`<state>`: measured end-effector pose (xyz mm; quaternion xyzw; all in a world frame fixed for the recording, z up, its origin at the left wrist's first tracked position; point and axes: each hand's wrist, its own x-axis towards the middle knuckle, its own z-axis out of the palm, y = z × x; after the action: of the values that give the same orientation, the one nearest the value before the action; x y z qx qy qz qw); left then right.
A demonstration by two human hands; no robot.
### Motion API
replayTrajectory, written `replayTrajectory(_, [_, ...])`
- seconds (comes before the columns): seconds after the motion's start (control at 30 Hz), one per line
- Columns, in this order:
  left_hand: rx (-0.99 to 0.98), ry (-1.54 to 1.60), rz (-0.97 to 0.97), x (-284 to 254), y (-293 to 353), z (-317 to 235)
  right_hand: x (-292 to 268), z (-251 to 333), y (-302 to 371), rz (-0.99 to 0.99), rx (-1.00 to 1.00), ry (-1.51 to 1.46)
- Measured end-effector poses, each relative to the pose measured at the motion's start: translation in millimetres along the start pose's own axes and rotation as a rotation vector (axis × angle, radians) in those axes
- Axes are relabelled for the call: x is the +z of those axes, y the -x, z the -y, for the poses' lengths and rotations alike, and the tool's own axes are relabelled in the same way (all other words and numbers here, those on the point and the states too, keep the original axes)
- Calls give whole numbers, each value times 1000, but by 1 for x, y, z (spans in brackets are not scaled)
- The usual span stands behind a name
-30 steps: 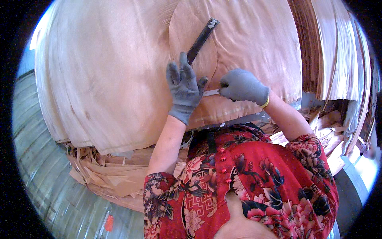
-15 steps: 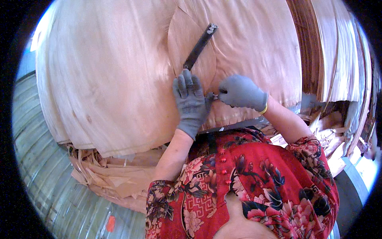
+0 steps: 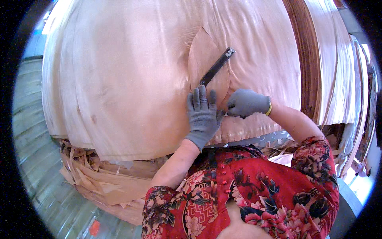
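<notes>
Broad pale wood veneer (image 3: 131,87) spreads in front of me. My left hand (image 3: 203,119), in a grey glove, lies flat on it with the fingers apart. Just beyond its fingertips is a dark flat bar (image 3: 217,67), lying aslant with a whitish, ragged far end. The bar rests across a leaf-shaped piece of veneer (image 3: 200,51), slightly darker than the sheet around it. My gloved right hand (image 3: 247,103) is closed close to the left thumb, low over the sheet. Something small and thin shows at its fingers, too little to name.
Torn veneer scraps (image 3: 107,179) hang and pile below the sheet's near left edge. To the right stand a dark brown stack edge (image 3: 304,59) and more pale veneer sheets (image 3: 334,63). An orange-red scrap (image 3: 94,228) lies on the greenish floor (image 3: 34,119) at lower left.
The sheet, bar and both hands appear lower and farther right in the view, which has shifted. The right hand stays closed beside the left thumb; the left stays flat, its fingers more spread.
</notes>
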<state>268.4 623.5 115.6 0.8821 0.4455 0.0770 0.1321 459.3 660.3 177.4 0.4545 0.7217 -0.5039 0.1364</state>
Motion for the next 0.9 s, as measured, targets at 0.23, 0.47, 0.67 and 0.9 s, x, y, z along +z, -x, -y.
replayTrajectory(0.23, [1,38,-43,-1,2,0,-71,-29,27,-192,409,-67])
replayTrajectory(0.47, [6,228,-193,-4,3,0,-8,-47,60,-644,317,-757])
replayTrajectory(0.67, [-70,-14,-258,-38,-54,9,45,-40,77,-889,313,-1040])
replayTrajectory(0.9, [-2,-121,-231,-35,-82,11,63,-44,84,-1052,289,-1190])
